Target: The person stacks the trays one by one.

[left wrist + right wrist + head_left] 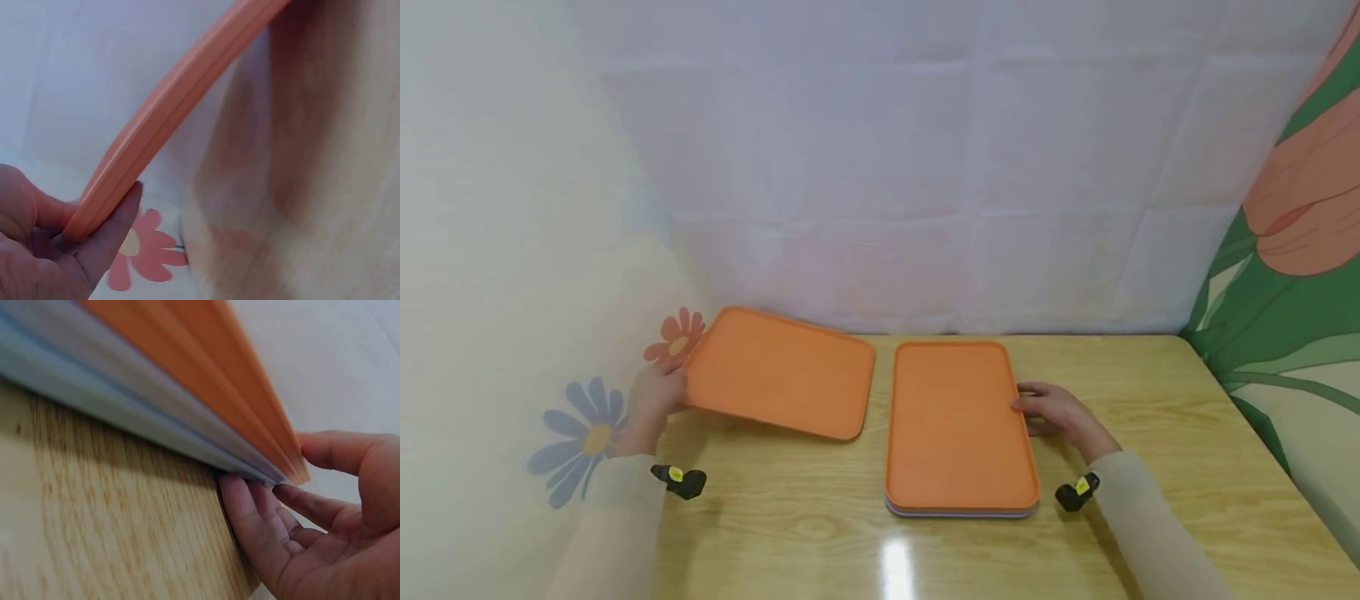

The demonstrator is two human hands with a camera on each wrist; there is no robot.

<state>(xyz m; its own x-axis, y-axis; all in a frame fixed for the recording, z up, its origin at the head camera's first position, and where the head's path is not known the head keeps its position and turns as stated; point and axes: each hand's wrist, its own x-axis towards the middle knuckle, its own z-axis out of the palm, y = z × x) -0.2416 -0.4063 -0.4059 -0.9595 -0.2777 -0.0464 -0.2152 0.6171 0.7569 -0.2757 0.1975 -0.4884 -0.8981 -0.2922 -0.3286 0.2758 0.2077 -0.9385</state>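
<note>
My left hand pinches the left edge of an orange tray, thumb on one side of the rim and fingers on the other. That tray is tilted, its left side raised and its right side low near the table. To its right, a stack of trays lies flat: an orange tray on top, with lavender and pale greenish layers below. My right hand grips the stack's right edge, thumb against the orange rim and fingertips at the lower layers.
The wood-grain table runs back to a white cloth backdrop. A pale panel with printed flowers stands on the left. On the right hangs a panel with a large printed tulip.
</note>
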